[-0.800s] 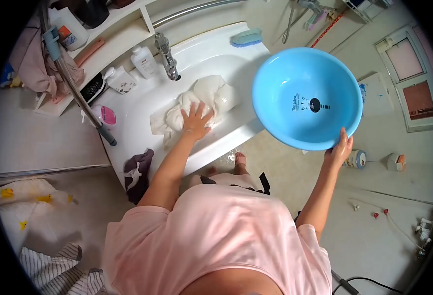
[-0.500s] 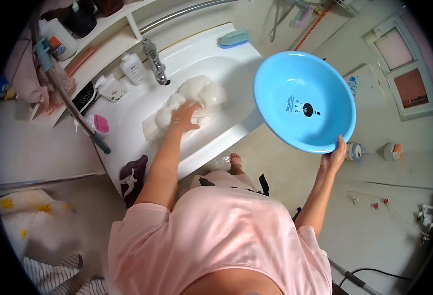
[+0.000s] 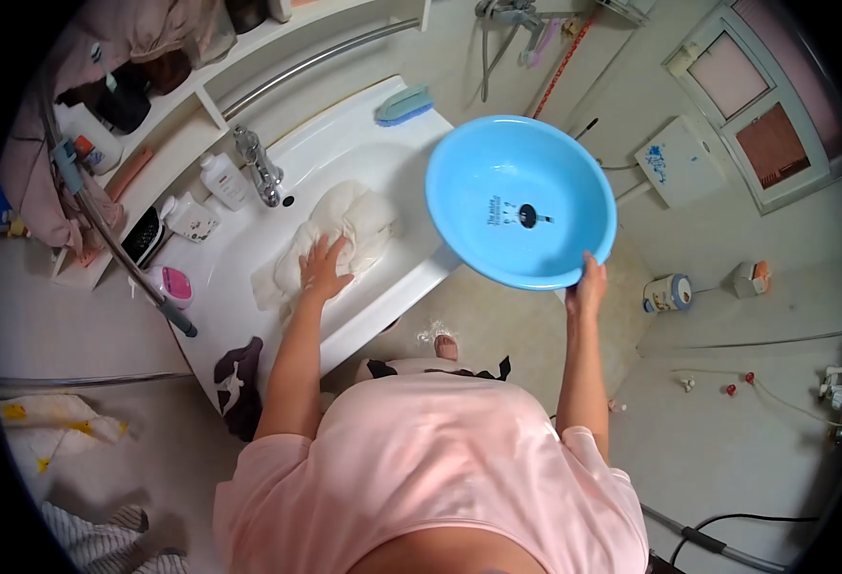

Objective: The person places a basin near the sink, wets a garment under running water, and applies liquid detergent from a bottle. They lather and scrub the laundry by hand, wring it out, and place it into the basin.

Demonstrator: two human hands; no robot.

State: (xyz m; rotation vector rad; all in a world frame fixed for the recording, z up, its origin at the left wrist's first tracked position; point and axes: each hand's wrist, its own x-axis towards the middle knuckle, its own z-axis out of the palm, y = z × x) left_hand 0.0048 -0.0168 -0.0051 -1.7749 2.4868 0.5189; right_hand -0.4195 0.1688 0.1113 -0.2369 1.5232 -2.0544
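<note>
Lying in the sink (image 3: 373,319), the white cloth (image 3: 359,215) is running lengthwise along it; the left hand (image 3: 323,270) is touching it, fingers spread. By the sink's right end, the right hand (image 3: 586,285) is gripping the blue basin (image 3: 507,251), its opening facing the head camera.

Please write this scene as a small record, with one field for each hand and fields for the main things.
Left hand: lies on the cloth, fingers spread
Right hand: grips the basin by its rim
Cloth: white, bunched, in the sink
Basin: blue, held up near the sink's right end, dark print inside
Tap: metal, behind the cloth
Brush: green and blue, on the sink's back edge
Bottle: white, left of the tap
Dark cloth: at the sink's left front corner
</note>
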